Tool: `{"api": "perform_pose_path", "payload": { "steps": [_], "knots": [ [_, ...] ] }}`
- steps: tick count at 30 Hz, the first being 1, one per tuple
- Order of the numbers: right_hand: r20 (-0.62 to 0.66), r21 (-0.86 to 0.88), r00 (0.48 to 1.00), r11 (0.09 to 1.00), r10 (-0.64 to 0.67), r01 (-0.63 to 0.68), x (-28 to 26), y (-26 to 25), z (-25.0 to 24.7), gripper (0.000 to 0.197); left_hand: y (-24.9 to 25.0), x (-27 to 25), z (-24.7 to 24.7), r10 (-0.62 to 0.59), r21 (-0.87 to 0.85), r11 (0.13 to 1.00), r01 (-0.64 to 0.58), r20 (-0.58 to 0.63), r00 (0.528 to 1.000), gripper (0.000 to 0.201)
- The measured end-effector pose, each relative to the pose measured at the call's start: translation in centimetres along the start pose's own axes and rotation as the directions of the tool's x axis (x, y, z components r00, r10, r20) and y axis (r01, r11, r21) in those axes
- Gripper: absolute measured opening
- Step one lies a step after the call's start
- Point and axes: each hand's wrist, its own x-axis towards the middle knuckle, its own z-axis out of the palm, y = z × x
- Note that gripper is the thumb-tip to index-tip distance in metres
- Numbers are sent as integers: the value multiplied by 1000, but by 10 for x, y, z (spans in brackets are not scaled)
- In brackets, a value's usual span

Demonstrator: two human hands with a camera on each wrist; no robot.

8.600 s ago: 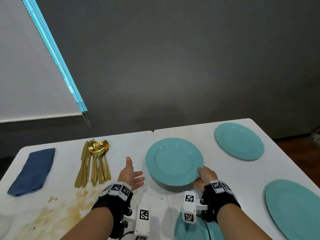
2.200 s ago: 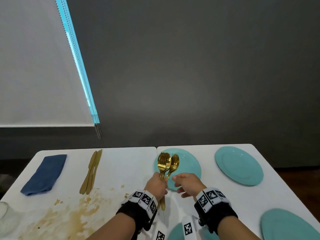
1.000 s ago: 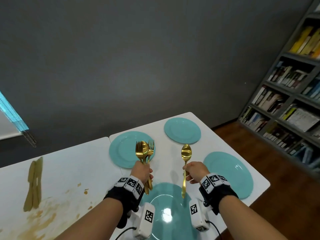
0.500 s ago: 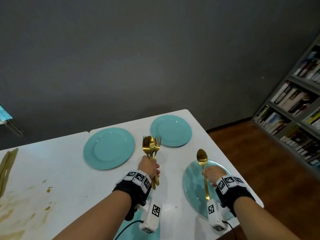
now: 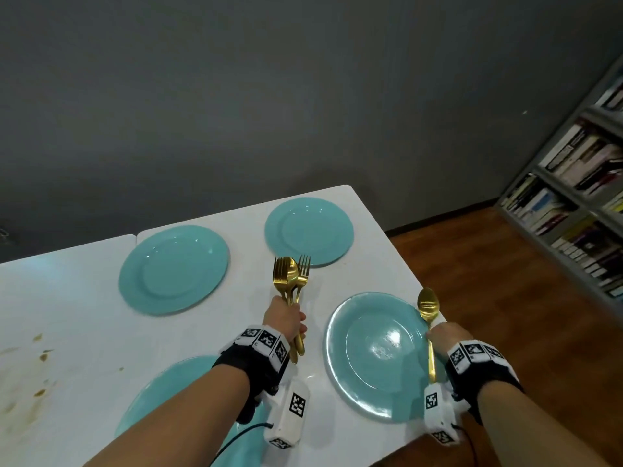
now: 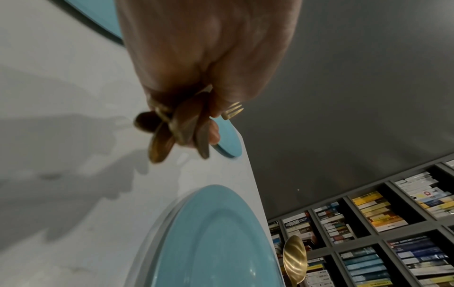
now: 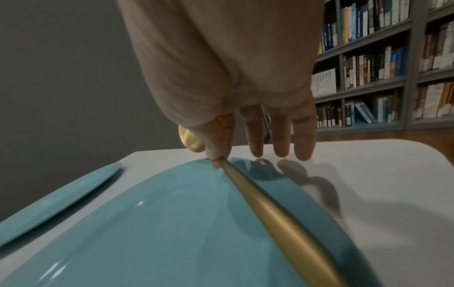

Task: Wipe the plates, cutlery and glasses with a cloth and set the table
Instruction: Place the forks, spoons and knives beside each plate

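Note:
My left hand (image 5: 285,320) grips a bundle of gold forks and spoons (image 5: 291,278) upright above the white table (image 5: 101,332), between the plates; the same bundle (image 6: 176,126) shows under my fist in the left wrist view. My right hand (image 5: 445,337) pinches a single gold spoon (image 5: 427,303) by its handle over the right rim of the near-right teal plate (image 5: 374,355). In the right wrist view the spoon handle (image 7: 270,209) runs along that plate's rim (image 7: 319,209), held between thumb and forefinger, with the other fingers straight.
Other teal plates lie at the far left (image 5: 173,269), far right (image 5: 308,230) and near me under my left forearm (image 5: 161,399). Brown stains (image 5: 37,365) mark the table's left part. The table's right edge drops to a wooden floor (image 5: 505,281); a bookshelf (image 5: 580,197) stands at right.
My view has swung right. My right hand has carried the single spoon rightward to the right rim of the near-right plate and lowered it. The left hand keeps its bundle.

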Motion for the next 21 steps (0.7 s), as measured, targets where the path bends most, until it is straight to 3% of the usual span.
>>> {"api": "perform_pose_path", "payload": {
  "steps": [21],
  "knots": [
    [-4,-2,998,998,-55,55,-9,-11,8,24,-6,-3,14,28,19,999,-28,-26,999,9]
  ]
}}
